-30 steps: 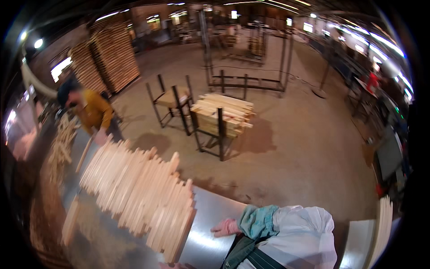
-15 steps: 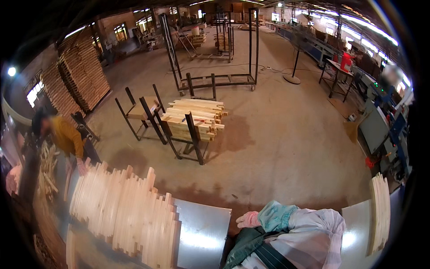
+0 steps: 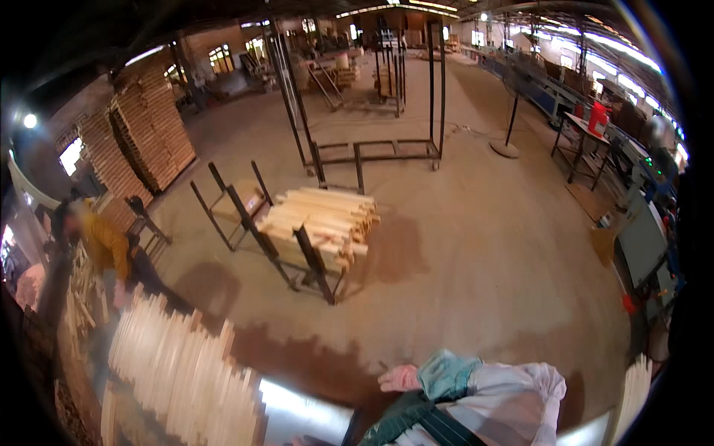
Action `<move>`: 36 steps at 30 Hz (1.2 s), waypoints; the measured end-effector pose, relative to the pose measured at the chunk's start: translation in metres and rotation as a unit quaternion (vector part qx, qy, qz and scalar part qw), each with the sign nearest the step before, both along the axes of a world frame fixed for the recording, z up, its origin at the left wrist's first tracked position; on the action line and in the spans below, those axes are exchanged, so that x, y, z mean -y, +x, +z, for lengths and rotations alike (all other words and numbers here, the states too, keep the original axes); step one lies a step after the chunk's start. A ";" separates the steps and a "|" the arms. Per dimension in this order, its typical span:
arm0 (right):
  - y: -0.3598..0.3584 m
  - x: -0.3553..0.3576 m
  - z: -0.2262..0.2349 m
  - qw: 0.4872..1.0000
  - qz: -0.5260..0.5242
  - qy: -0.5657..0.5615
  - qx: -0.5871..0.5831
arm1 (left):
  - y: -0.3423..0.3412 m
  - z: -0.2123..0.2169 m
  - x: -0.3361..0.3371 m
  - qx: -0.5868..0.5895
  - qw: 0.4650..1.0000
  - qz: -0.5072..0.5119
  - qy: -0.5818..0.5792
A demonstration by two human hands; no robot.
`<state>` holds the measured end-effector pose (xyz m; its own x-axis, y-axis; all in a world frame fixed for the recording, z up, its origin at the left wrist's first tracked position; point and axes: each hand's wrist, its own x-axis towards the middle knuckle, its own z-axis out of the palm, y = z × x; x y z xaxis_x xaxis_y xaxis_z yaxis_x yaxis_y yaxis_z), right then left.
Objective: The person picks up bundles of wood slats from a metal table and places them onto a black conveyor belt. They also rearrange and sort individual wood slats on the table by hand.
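Near the lower edge, just right of the middle, the right hand [image 3: 399, 377], gloved in pink, reaches leftward out of a teal cuff [image 3: 446, 374] and a pale sleeve [image 3: 513, 394]. Its fingers lie close together and nothing shows in them, but blur and angle leave me unable to tell how wide the grip is. It shows against the floor [image 3: 476, 297], just beyond the corner of the metal table [image 3: 309, 410]; one second ago it was over that metal. The left hand cannot be made out, so its grip cannot be told.

Side by side in the lower left lie the pale wooden strips [image 3: 175, 364], uneven at their ends. They sit lower in the frame than half a second ago, with less of the bare metal showing, and the lower edge now cuts them off. At the far left a co-worker [image 3: 108, 241] in a mustard top leans over, one blurred hand near the strips' upper end. Above centre-left, a stack of lumber [image 3: 316, 212] rests in a dark metal rack [image 3: 314, 260]. More strips [image 3: 634, 394] at the lower right are now cut shorter by the edge.
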<state>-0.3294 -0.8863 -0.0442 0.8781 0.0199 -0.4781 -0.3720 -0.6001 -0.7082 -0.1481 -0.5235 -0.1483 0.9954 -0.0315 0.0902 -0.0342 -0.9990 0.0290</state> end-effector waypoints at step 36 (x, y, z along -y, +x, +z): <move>0.401 0.131 0.038 0.974 0.225 -0.018 0.024 | 0.021 0.115 0.156 -0.248 0.866 0.399 -0.173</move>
<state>0.0714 -1.0170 -0.0061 0.8057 0.3919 -0.4442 -0.0330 -0.7190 -0.6943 -0.1269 -0.6792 -0.0330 0.6066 0.6278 -0.4878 0.7652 -0.6274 0.1441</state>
